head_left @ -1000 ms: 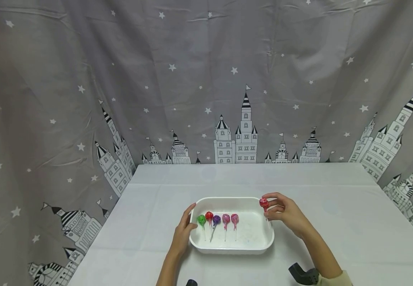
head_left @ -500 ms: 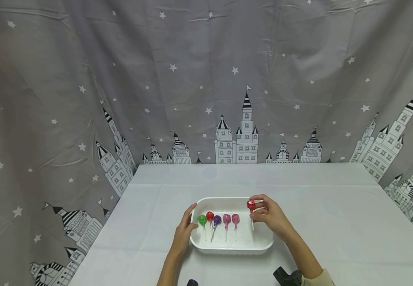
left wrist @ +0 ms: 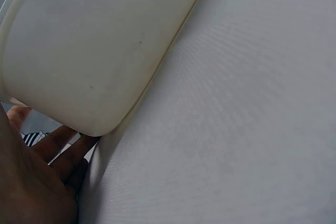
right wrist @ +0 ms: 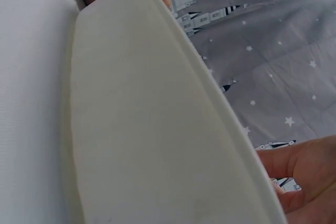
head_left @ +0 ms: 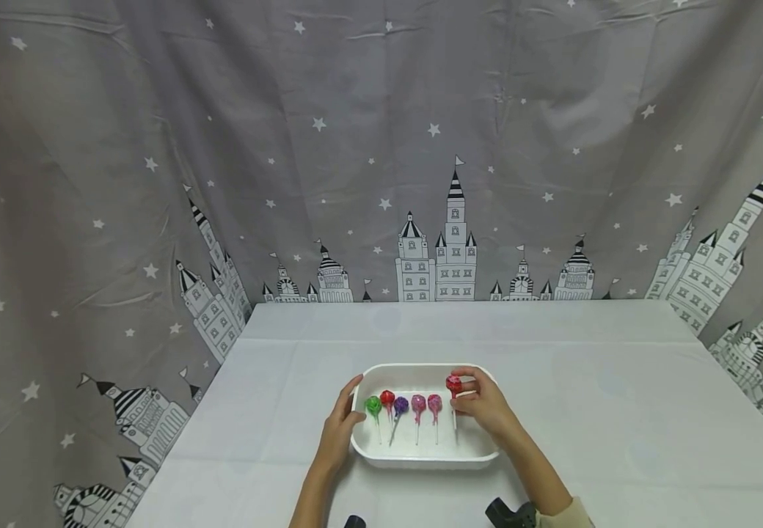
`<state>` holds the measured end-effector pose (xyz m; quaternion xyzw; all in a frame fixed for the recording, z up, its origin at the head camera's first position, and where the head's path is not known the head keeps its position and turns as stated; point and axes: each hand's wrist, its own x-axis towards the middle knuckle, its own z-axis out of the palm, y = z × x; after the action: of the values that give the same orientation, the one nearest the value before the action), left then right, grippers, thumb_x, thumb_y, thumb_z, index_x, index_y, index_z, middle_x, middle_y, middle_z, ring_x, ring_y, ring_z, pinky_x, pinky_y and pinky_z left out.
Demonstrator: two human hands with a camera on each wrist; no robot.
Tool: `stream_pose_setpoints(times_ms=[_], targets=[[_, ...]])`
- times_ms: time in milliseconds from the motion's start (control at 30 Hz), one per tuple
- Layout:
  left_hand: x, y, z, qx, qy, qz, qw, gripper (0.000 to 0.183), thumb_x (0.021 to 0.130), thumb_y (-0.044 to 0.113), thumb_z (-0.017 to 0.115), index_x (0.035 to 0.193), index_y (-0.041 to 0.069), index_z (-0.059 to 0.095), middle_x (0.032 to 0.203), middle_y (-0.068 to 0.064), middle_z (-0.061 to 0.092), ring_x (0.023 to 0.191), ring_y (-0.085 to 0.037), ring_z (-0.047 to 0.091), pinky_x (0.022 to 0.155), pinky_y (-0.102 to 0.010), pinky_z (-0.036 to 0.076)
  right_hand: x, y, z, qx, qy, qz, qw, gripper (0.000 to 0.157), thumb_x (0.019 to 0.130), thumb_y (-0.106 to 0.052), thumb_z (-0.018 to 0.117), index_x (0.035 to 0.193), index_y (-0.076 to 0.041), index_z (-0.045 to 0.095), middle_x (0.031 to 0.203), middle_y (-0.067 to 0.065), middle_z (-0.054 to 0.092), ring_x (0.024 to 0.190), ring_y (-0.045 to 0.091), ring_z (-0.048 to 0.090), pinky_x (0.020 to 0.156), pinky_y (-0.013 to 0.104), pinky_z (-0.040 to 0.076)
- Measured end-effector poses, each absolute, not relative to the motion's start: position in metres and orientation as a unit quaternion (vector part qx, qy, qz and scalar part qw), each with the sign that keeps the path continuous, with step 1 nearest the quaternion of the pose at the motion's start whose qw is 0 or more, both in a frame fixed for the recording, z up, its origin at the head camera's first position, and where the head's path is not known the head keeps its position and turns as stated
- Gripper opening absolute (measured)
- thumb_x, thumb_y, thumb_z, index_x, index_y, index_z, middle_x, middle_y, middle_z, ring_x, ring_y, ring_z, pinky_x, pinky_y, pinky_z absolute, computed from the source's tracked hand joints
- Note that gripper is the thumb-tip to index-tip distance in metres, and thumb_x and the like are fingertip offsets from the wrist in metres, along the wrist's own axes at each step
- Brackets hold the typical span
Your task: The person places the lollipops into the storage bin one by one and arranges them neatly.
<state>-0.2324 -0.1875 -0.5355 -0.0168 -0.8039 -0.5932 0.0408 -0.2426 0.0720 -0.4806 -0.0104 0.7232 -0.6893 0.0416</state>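
Note:
A white tray [head_left: 428, 465] sits on the table, and my left hand [head_left: 337, 429] holds its left end, thumb over the rim and fingers along the outside wall. In the left wrist view the fingers [left wrist: 68, 153] lie against the tray's outer corner. My right hand [head_left: 483, 403] pinches a red lollipop [head_left: 453, 383] upright over the right half of the tray, its stick pointing down. To its left lie a green lollipop [head_left: 373, 405], another red lollipop [head_left: 387, 397], a purple lollipop [head_left: 401, 405] and two pink lollipops [head_left: 418, 402], sticks toward me. The right wrist view hides the held lollipop behind the tray wall.
White cloth covers the table [head_left: 276, 396]. Behind it hangs a grey curtain [head_left: 355, 110] printed with stars and castles. A black wrist device [head_left: 510, 513] shows by the right sleeve [head_left: 563, 515].
My right hand has carried the red lollipop leftward and down, from the tray's right rim to a spot beside the pink lollipops. The left hand and the tray stay put.

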Motion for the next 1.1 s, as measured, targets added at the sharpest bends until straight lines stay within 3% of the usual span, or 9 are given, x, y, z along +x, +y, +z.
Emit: stream_pose_setpoints(times_ms=[267,733,1100], targets=[[-0.232,-0.188,-0.537,-0.015,-0.805,-0.591,0.047,0.062,0.082,0.012,0.048,0.139,0.032,0.039,0.143,-0.014,0.037,0.13,-0.039,0.033,0.1,-0.06,0.025,-0.244,0.064,-0.49,-0.004,0.72,-0.693,0.045,0.045,0.073,0.019,0.056,0.116,0.008,0.048,0.096,0.026,0.055,0.072,0.026,0.061,0.067,0.043,0.054],[-0.234,-0.188,-0.536,-0.01,-0.807,-0.588,0.042,0.06,0.083,0.011,0.047,0.139,0.032,0.039,0.145,-0.011,0.035,0.131,-0.038,0.029,0.101,-0.06,0.023,-0.249,0.063,-0.497,0.017,0.8,-0.599,0.043,0.045,0.07,0.015,0.062,0.112,0.004,0.05,0.082,0.014,0.056,0.065,0.018,0.055,0.056,0.029,0.051],[-0.233,-0.188,-0.536,-0.012,-0.804,-0.592,0.042,0.061,0.083,0.01,0.048,0.14,0.031,0.038,0.143,-0.017,0.036,0.13,-0.038,0.031,0.101,-0.059,0.023,-0.248,0.061,-0.501,0.005,0.835,-0.548,0.041,0.045,0.065,0.016,0.064,0.105,0.002,0.05,0.074,0.01,0.058,0.055,0.015,0.057,0.05,0.028,0.052]])
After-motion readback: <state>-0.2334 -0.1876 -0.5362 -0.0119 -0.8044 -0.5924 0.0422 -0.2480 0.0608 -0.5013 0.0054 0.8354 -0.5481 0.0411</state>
